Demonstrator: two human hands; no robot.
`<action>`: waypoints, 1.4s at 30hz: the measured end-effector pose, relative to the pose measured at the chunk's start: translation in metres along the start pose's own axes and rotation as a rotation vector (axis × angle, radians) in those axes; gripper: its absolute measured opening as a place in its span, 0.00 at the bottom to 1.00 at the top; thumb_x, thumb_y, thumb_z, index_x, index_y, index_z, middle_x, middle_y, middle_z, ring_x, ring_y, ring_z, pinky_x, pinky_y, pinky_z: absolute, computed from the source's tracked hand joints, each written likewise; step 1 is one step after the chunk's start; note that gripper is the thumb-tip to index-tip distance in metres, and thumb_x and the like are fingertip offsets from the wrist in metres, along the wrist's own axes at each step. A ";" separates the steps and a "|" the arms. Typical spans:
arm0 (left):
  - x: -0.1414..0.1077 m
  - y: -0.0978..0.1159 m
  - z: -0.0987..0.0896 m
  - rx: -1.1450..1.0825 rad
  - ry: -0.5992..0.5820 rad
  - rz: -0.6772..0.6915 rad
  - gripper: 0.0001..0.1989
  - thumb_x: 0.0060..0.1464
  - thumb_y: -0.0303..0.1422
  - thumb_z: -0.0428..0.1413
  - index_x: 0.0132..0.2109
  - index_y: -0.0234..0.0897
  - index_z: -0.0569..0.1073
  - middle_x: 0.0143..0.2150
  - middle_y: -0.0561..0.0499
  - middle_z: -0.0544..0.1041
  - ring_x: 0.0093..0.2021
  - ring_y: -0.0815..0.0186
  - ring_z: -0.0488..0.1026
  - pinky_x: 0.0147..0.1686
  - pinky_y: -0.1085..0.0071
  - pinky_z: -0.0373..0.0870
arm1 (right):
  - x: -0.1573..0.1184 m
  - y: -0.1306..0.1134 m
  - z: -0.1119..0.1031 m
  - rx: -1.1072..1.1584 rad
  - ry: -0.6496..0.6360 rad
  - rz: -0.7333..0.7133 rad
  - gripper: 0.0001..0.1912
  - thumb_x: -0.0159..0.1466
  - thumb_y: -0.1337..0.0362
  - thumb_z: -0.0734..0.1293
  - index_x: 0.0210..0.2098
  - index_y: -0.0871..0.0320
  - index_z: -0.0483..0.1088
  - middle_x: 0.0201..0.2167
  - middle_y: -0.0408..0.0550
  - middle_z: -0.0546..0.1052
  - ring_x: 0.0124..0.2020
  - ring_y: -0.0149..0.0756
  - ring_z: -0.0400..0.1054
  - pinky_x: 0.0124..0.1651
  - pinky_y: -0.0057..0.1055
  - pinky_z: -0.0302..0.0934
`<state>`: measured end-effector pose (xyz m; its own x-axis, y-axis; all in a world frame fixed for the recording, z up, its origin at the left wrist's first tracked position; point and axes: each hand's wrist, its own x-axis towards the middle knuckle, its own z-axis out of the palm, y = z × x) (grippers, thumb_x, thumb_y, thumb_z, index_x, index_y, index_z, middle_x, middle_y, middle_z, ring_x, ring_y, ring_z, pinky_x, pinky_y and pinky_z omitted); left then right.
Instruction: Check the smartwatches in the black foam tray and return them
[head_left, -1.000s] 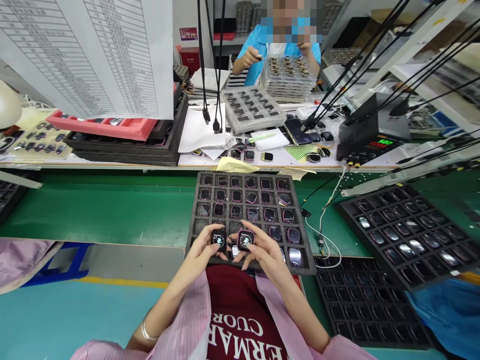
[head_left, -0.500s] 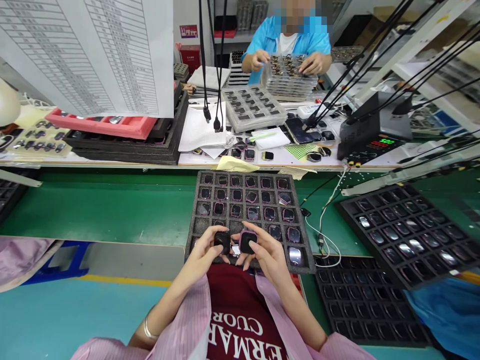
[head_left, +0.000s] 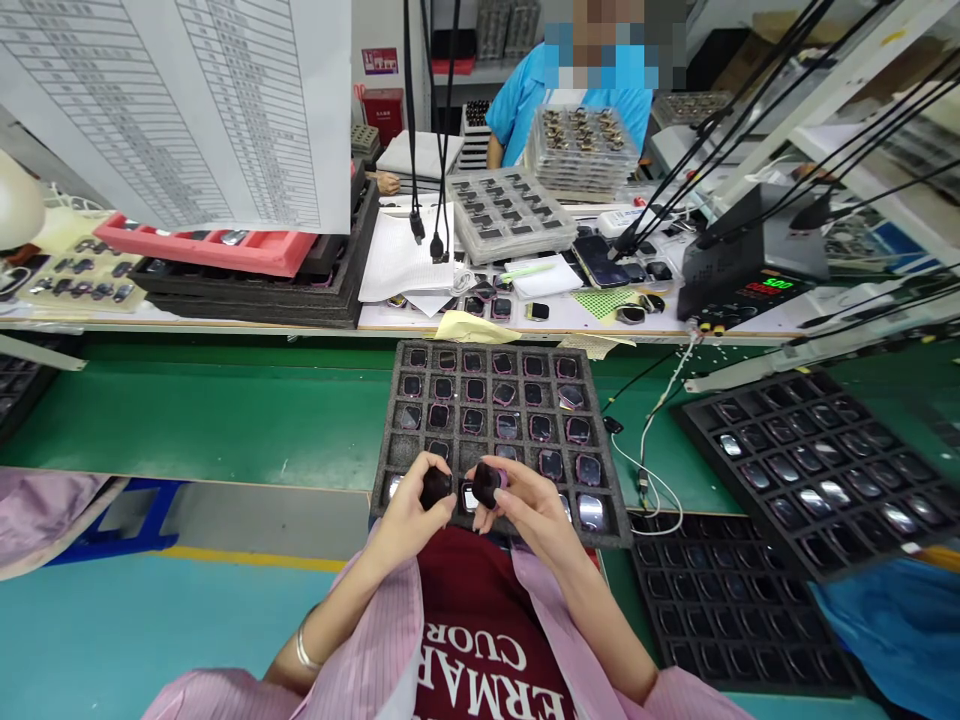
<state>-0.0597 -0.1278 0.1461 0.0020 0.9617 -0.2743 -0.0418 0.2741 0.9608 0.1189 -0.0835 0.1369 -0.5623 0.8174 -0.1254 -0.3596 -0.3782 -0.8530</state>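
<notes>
Low over a grey foam tray (head_left: 405, 449), both hands hold watch parts close together. My left hand (head_left: 409, 512) is closed around a black watch piece (head_left: 435, 488), gripped between thumb and fingers. In my right hand (head_left: 534, 498) is a smartwatch body (head_left: 489, 484) with a dark face and a purple rim, tilted and pinched by thumb and fingers. The two pieces are apart. Several purple-rimmed watch bodies (head_left: 506, 427) lie in the tray's compartments. My hands cover part of its near rows.
More black trays of watches (head_left: 825, 460) stand at the right. A white cable (head_left: 660, 480) hangs beside the tray. On the shelf ahead are a power supply (head_left: 754, 260), a phone (head_left: 600, 262) and clear trays (head_left: 517, 215). A person in blue (head_left: 514, 110) is across the bench.
The right-hand smartwatch has tilted, and its face has turned away. My left hand has moved slightly left and down with its piece. The person opposite has let go of the clear tray stack.
</notes>
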 end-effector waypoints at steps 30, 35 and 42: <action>-0.008 0.005 0.003 -0.098 -0.040 -0.045 0.11 0.54 0.28 0.51 0.41 0.42 0.56 0.22 0.64 0.58 0.16 0.77 0.55 0.17 0.80 0.53 | 0.002 0.005 -0.002 0.172 -0.023 0.054 0.20 0.59 0.62 0.70 0.51 0.53 0.73 0.36 0.48 0.77 0.17 0.30 0.70 0.18 0.28 0.65; -0.005 0.006 0.003 -0.090 -0.006 -0.027 0.11 0.53 0.28 0.52 0.41 0.41 0.57 0.23 0.64 0.59 0.16 0.76 0.56 0.18 0.79 0.55 | 0.001 0.005 -0.002 0.165 -0.025 0.040 0.20 0.59 0.62 0.70 0.51 0.52 0.72 0.36 0.47 0.76 0.17 0.29 0.69 0.18 0.27 0.64; -0.004 0.007 0.002 -0.095 0.040 -0.010 0.12 0.51 0.29 0.54 0.40 0.41 0.58 0.24 0.62 0.59 0.17 0.76 0.56 0.18 0.78 0.55 | 0.003 0.006 -0.001 0.170 0.005 0.045 0.21 0.58 0.60 0.72 0.50 0.54 0.73 0.36 0.48 0.77 0.16 0.29 0.68 0.16 0.27 0.64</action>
<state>-0.0577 -0.1296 0.1536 -0.0369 0.9571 -0.2873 -0.1362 0.2800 0.9503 0.1161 -0.0830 0.1308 -0.5770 0.8000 -0.1646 -0.4547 -0.4821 -0.7488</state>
